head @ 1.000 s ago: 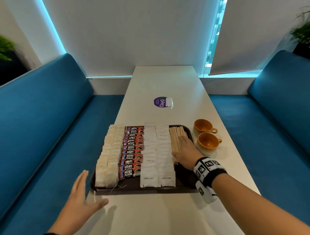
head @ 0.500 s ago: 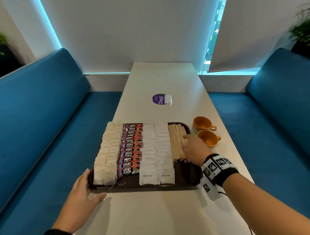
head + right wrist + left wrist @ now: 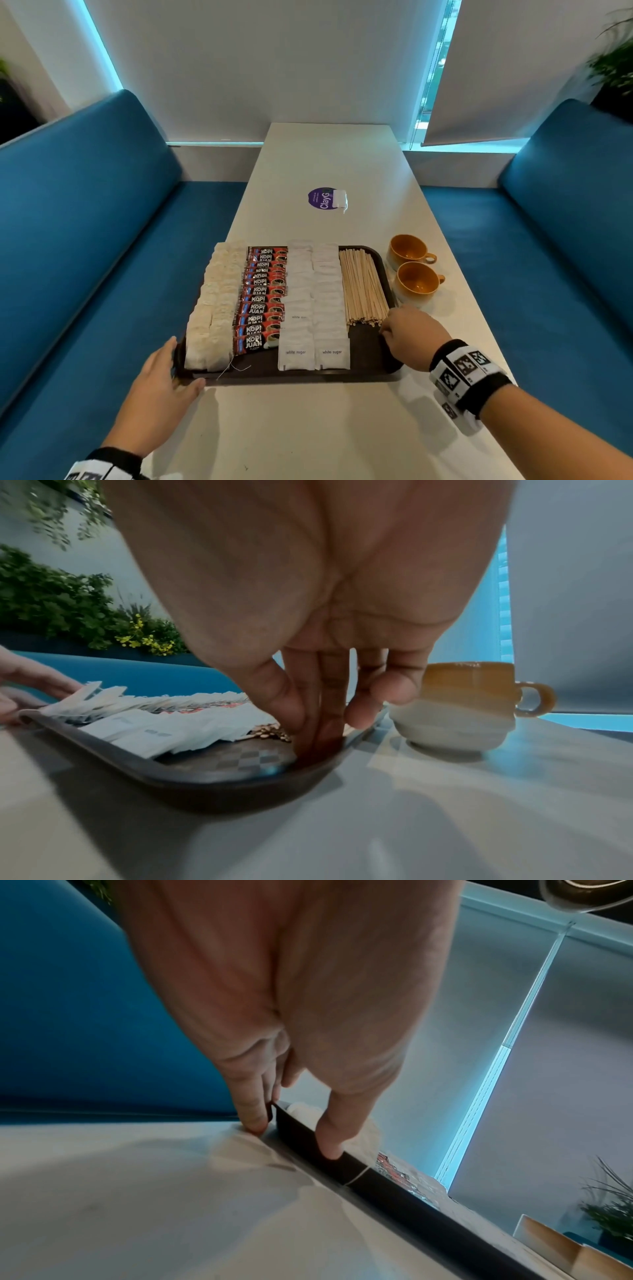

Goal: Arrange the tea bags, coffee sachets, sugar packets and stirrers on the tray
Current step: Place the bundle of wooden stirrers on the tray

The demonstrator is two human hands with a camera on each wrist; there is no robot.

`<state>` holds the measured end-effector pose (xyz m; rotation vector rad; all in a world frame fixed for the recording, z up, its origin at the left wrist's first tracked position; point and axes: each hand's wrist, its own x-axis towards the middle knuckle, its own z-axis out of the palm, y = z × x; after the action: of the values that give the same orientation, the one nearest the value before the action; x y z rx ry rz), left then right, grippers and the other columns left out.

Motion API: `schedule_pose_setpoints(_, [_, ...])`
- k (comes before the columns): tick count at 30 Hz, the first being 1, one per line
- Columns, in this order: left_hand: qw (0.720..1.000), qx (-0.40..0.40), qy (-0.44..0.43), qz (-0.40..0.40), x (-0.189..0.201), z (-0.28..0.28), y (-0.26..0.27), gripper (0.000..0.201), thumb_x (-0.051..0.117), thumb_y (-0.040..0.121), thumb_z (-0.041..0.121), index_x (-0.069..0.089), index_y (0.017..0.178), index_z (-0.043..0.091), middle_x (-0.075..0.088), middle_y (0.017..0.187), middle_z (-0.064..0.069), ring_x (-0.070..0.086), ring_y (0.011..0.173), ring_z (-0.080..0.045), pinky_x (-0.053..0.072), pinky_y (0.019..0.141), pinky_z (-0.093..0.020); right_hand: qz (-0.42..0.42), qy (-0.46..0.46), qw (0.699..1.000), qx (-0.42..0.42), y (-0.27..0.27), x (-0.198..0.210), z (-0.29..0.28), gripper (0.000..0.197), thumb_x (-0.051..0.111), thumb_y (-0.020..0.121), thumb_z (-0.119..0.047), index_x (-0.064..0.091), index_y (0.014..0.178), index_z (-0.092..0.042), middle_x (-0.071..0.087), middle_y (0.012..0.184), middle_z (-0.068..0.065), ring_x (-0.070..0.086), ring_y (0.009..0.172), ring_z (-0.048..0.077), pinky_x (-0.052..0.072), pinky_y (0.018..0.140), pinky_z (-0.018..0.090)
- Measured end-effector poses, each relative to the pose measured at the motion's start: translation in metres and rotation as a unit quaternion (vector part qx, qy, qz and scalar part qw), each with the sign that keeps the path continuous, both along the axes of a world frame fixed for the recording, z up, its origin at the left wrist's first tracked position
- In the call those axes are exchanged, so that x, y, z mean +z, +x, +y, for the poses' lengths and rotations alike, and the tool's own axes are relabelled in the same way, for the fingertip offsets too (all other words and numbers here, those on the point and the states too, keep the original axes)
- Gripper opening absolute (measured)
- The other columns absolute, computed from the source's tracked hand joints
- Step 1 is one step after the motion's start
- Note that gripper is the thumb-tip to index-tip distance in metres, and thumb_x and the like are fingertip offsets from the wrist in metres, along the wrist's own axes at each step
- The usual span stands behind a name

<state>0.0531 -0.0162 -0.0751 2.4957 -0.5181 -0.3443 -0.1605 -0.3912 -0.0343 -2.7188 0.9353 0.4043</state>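
A dark tray [image 3: 370,368] is seen lying on the white table [image 3: 308,428], near its front end. On the tray, four groups are laid in columns: tea bags [image 3: 214,308] at the left, red coffee sachets [image 3: 262,301] next, white sugar packets [image 3: 313,308] in two columns, and wooden stirrers [image 3: 363,287] at the right.

The left hand [image 3: 156,390] is placed at the tray's near left corner. In the left wrist view its fingers [image 3: 253,1110] are nearly straight and run down the outside of the left rim to the table, while the thumb is laid against the front wall of the tray [image 3: 377,1180]. The corner is bracketed, not clasped.

The right hand [image 3: 411,337] is set at the tray's right edge, just in front of the stirrers. In the right wrist view its fingers [image 3: 325,718] are held together and extended down, the tips pressed on the tray floor [image 3: 240,756] inside the rim. Nothing is held.

Two orange cups [image 3: 412,270] stand on the table just right of the tray.
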Motion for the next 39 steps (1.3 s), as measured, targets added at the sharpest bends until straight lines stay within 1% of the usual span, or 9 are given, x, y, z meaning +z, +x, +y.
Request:
schedule_pose_setpoints(4, [1.0,0.002,-0.001,0.004,0.003,-0.001,0.0,0.093,0.079,0.087,0.029,0.025,0.162,0.017,0.036,0.161,-0.003,0.046,0.141,-0.022,0.038,0.115,-0.04,-0.025,0.011,1.0,-0.001,0.001,0.0,-0.003,0.028,0.05,0.102,-0.031,0.075,0.109,-0.021,0.065,0.099,-0.003,0.061,0.089,0.013,0.057,0.082,0.029])
schedule_pose_setpoints(8, [1.0,0.001,0.009,0.003,0.004,-0.001,0.001,0.094,0.078,0.088,0.033,0.023,0.162,0.019,0.036,0.161,-0.002,0.046,0.142,-0.022,0.038,0.116,-0.042,-0.043,0.02,0.999,0.002,0.0,0.005,-0.002,0.03,0.049,0.103,-0.031,0.076,0.113,-0.023,0.064,0.106,-0.004,0.058,0.097,0.013,0.055,0.09,0.031])
schedule_pose_setpoints(12, [1.0,0.001,0.01,-0.001,0.003,-0.001,0.001,0.095,0.078,0.088,0.035,0.021,0.163,0.021,0.034,0.162,-0.001,0.044,0.143,-0.023,0.038,0.116,-0.043,-0.043,0.051,0.998,0.004,0.001,0.01,0.003,0.028,0.052,0.102,-0.028,0.078,0.108,-0.021,0.07,0.102,-0.003,0.063,0.093,0.014,0.056,0.089,0.031])
schedule_pose_setpoints(17, [1.0,-0.005,0.016,-0.001,0.001,0.001,0.003,0.096,0.078,0.087,0.036,0.021,0.163,0.021,0.033,0.162,-0.001,0.043,0.144,-0.023,0.037,0.117,-0.043,-0.029,0.054,0.998,0.022,0.014,0.008,0.01,0.028,0.052,0.103,-0.028,0.075,0.117,-0.023,0.07,0.11,-0.002,0.063,0.098,0.015,0.054,0.092,0.029])
schedule_pose_setpoints(22, [1.0,-0.004,0.009,0.002,0.002,0.001,0.002,0.095,0.078,0.088,0.035,0.021,0.163,0.02,0.034,0.162,-0.001,0.044,0.143,-0.022,0.037,0.117,-0.04,-0.033,0.046,0.998,0.009,0.02,0.007,0.005,0.028,0.051,0.103,-0.03,0.075,0.114,-0.022,0.068,0.103,-0.002,0.063,0.092,0.014,0.054,0.085,0.026])
schedule_pose_setpoints(25, [1.0,-0.005,0.003,0.004,0.002,0.001,0.001,0.095,0.078,0.089,0.034,0.02,0.163,0.02,0.033,0.163,-0.001,0.043,0.144,-0.021,0.036,0.117,-0.04,-0.027,0.069,0.997,0.031,0.022,0.009,0.015,0.027,0.052,0.103,-0.03,0.074,0.119,-0.025,0.068,0.111,-0.004,0.062,0.1,0.015,0.052,0.095,0.028])
schedule_pose_setpoints(28, [1.0,-0.006,0.009,0.003,0.002,0.001,0.002,0.096,0.077,0.088,0.037,0.019,0.163,0.021,0.032,0.163,-0.001,0.043,0.144,-0.022,0.037,0.117,-0.041,-0.034,0.092,0.993,0.064,0.025,0.009,0.026,0.028,0.053,0.103,-0.028,0.074,0.121,-0.024,0.069,0.116,-0.004,0.062,0.104,0.015,0.051,0.098,0.028])
schedule_pose_setpoints(35, [1.0,-0.008,0.002,-0.001,0.004,0.0,0.001,0.095,0.077,0.089,0.035,0.02,0.163,0.019,0.033,0.163,-0.001,0.04,0.145,-0.021,0.036,0.116,-0.04,-0.042,0.067,0.996,0.05,0.036,0.006,0.02,0.03,0.05,0.103,-0.031,0.073,0.12,-0.023,0.065,0.112,-0.004,0.061,0.098,0.016,0.053,0.091,0.029])
schedule_pose_setpoints(39, [1.0,-0.007,-0.003,0.003,0.003,0.001,0.002,0.093,0.078,0.089,0.033,0.022,0.162,0.019,0.035,0.162,-0.002,0.043,0.144,-0.021,0.036,0.117,-0.04,-0.046,0.072,0.994,0.067,0.033,0.008,0.024,0.028,0.052,0.102,-0.028,0.075,0.116,-0.024,0.064,0.112,-0.005,0.06,0.099,0.015,0.052,0.092,0.028])
